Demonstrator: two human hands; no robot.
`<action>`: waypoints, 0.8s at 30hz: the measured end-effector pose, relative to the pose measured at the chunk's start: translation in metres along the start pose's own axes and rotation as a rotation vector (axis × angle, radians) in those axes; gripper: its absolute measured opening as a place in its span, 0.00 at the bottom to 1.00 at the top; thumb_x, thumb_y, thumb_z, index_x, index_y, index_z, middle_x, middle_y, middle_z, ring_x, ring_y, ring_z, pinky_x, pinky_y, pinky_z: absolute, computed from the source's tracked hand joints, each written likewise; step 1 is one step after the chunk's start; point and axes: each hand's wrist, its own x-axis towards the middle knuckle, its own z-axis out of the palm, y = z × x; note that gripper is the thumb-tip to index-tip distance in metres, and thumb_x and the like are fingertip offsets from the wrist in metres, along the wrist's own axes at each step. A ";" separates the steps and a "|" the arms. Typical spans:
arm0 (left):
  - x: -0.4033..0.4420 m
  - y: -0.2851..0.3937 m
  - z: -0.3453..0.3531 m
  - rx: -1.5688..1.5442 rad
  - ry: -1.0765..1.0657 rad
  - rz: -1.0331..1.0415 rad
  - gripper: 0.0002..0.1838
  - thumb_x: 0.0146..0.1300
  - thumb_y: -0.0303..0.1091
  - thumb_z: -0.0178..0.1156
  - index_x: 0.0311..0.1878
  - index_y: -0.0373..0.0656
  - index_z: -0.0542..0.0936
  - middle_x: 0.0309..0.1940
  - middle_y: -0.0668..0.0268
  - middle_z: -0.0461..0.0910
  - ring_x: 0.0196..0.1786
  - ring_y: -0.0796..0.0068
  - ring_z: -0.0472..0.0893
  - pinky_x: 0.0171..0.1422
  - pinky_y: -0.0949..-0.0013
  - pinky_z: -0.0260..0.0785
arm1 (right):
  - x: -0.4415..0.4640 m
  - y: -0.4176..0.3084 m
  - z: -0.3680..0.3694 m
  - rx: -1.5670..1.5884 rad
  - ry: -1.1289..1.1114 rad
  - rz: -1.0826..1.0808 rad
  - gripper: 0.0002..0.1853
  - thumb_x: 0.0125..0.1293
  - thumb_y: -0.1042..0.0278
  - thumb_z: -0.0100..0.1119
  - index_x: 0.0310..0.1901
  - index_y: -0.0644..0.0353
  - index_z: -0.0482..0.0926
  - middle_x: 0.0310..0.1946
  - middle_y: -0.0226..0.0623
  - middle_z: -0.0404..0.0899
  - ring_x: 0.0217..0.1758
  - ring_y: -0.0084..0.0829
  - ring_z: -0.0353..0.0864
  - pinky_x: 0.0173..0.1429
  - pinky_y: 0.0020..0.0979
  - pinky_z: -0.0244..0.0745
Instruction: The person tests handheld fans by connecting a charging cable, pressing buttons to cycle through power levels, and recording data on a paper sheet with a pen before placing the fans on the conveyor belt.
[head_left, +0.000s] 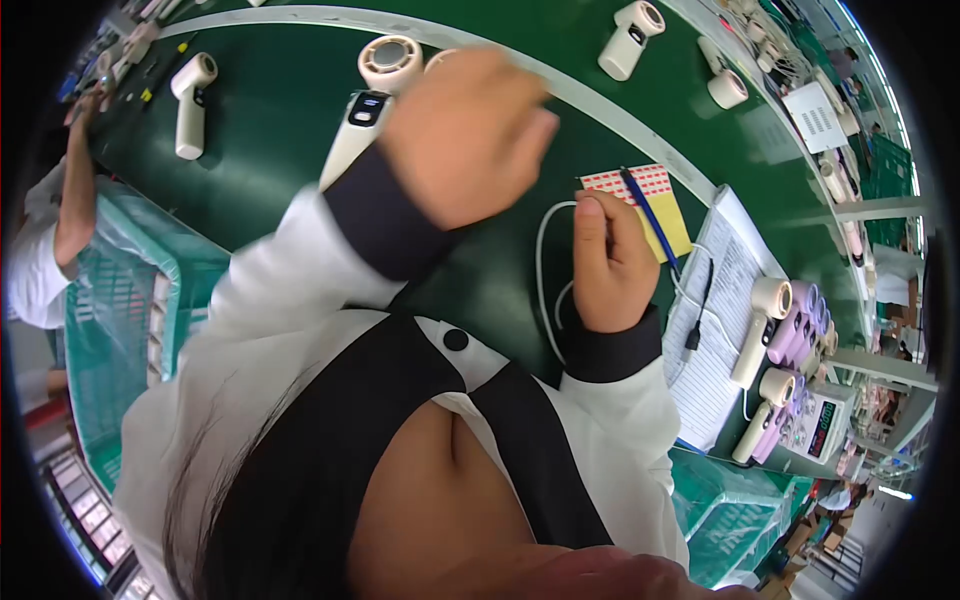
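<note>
My left hand (468, 140) is blurred over the green table, its back toward me and fingers partly hidden. Just left of it lies a cream handheld fan (390, 62) with a small lit display on its body. Part of a second round cream head (437, 60) shows behind that hand; I cannot tell whether the hand holds it. My right hand (615, 262) is closed, thumb up, around the end of a white cable (540, 255), which loops down toward my sleeve. Beside its fingertips are a red-and-white label sheet (650, 180), a yellow pad (676, 232) and a blue pen (650, 215).
A cream fan (190, 108) lies at the left and another (630, 42) beyond the pale strip. Written sheets (705, 370), several cream and purple fans (790, 325) and a device with a red display (822, 425) are at right. Green crates (105, 330) flank me. A person's arm (76, 190) reaches in at left.
</note>
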 end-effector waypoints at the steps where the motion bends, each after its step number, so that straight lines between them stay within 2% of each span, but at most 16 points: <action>1: -0.011 -0.011 -0.014 0.013 0.192 -0.023 0.11 0.48 0.29 0.58 0.37 0.39 0.77 0.29 0.61 0.74 0.31 0.62 0.73 0.38 0.69 0.67 | 0.000 0.000 0.000 0.001 0.005 0.019 0.05 0.60 0.72 0.56 0.35 0.63 0.78 0.23 0.32 0.77 0.21 0.24 0.69 0.27 0.21 0.65; 3: -0.048 -0.051 -0.025 0.261 0.257 -0.202 0.14 0.50 0.30 0.58 0.39 0.34 0.76 0.33 0.57 0.76 0.31 0.64 0.73 0.38 0.71 0.67 | -0.002 0.001 -0.001 -0.004 -0.010 0.016 0.05 0.60 0.72 0.56 0.36 0.63 0.78 0.23 0.32 0.77 0.21 0.23 0.69 0.27 0.20 0.65; 4: -0.054 -0.061 -0.036 0.255 0.248 -0.190 0.14 0.50 0.30 0.58 0.39 0.34 0.76 0.33 0.57 0.76 0.31 0.64 0.73 0.38 0.71 0.67 | -0.004 0.000 -0.001 -0.014 -0.028 0.012 0.05 0.60 0.72 0.57 0.36 0.63 0.78 0.24 0.32 0.77 0.21 0.23 0.69 0.27 0.20 0.65; 6: -0.062 -0.070 -0.051 -0.137 -0.384 -0.874 0.20 0.51 0.35 0.61 0.42 0.29 0.75 0.34 0.53 0.77 0.33 0.60 0.75 0.40 0.65 0.70 | -0.005 0.000 0.000 -0.037 -0.083 -0.011 0.06 0.60 0.72 0.57 0.36 0.64 0.78 0.24 0.32 0.77 0.21 0.22 0.69 0.28 0.19 0.65; 11: -0.056 -0.073 -0.040 -0.007 -0.387 -0.945 0.24 0.54 0.41 0.60 0.46 0.28 0.74 0.39 0.51 0.77 0.32 0.63 0.76 0.40 0.71 0.70 | -0.003 -0.001 0.001 0.003 -0.034 -0.013 0.06 0.60 0.72 0.57 0.35 0.64 0.78 0.22 0.31 0.76 0.20 0.21 0.68 0.27 0.19 0.65; 13: -0.044 -0.079 -0.057 -0.277 -0.521 -1.100 0.28 0.54 0.40 0.60 0.52 0.27 0.69 0.44 0.48 0.75 0.40 0.61 0.77 0.47 0.69 0.70 | -0.001 -0.001 -0.001 -0.007 -0.034 -0.015 0.05 0.60 0.72 0.57 0.35 0.64 0.78 0.22 0.31 0.76 0.20 0.21 0.67 0.27 0.19 0.64; 14: -0.044 -0.082 -0.062 -0.285 -0.527 -1.093 0.28 0.54 0.40 0.60 0.52 0.27 0.69 0.44 0.48 0.75 0.40 0.61 0.77 0.47 0.69 0.70 | 0.001 -0.001 -0.002 -0.008 -0.025 -0.017 0.05 0.59 0.71 0.57 0.35 0.63 0.78 0.22 0.30 0.76 0.20 0.21 0.67 0.27 0.19 0.64; 18: -0.067 -0.074 -0.102 -1.291 0.083 -0.579 0.29 0.52 0.24 0.51 0.59 0.29 0.59 0.51 0.39 0.68 0.42 0.54 0.75 0.45 0.59 0.71 | -0.004 -0.001 -0.003 -0.015 -0.009 0.027 0.05 0.59 0.71 0.57 0.35 0.63 0.78 0.22 0.30 0.75 0.20 0.22 0.67 0.26 0.19 0.64; 19: -0.063 -0.076 -0.125 -1.289 0.031 -0.497 0.25 0.54 0.23 0.51 0.57 0.29 0.62 0.50 0.40 0.69 0.42 0.58 0.75 0.43 0.63 0.71 | -0.004 -0.002 -0.003 -0.012 -0.017 0.031 0.05 0.59 0.71 0.57 0.35 0.63 0.78 0.21 0.30 0.75 0.19 0.22 0.66 0.26 0.19 0.64; 21: -0.058 -0.065 -0.138 -0.496 0.226 -0.520 0.23 0.55 0.21 0.48 0.56 0.29 0.62 0.51 0.41 0.69 0.40 0.59 0.76 0.40 0.67 0.72 | -0.004 -0.002 -0.001 0.000 -0.023 0.031 0.05 0.59 0.71 0.57 0.34 0.63 0.78 0.21 0.30 0.75 0.19 0.22 0.66 0.26 0.19 0.64; 22: -0.056 -0.065 -0.146 -0.512 0.216 -0.511 0.23 0.55 0.21 0.48 0.56 0.29 0.62 0.51 0.41 0.69 0.40 0.59 0.76 0.40 0.67 0.72 | -0.004 -0.002 -0.001 -0.010 -0.007 0.039 0.05 0.59 0.71 0.57 0.34 0.63 0.78 0.21 0.30 0.75 0.19 0.22 0.66 0.26 0.19 0.64; 24: -0.059 -0.070 -0.164 -0.752 0.304 -0.409 0.23 0.55 0.24 0.49 0.56 0.32 0.62 0.47 0.50 0.72 0.41 0.60 0.74 0.40 0.63 0.70 | -0.004 -0.002 -0.002 -0.011 -0.010 0.043 0.05 0.59 0.71 0.57 0.34 0.63 0.78 0.22 0.30 0.75 0.20 0.22 0.66 0.27 0.19 0.64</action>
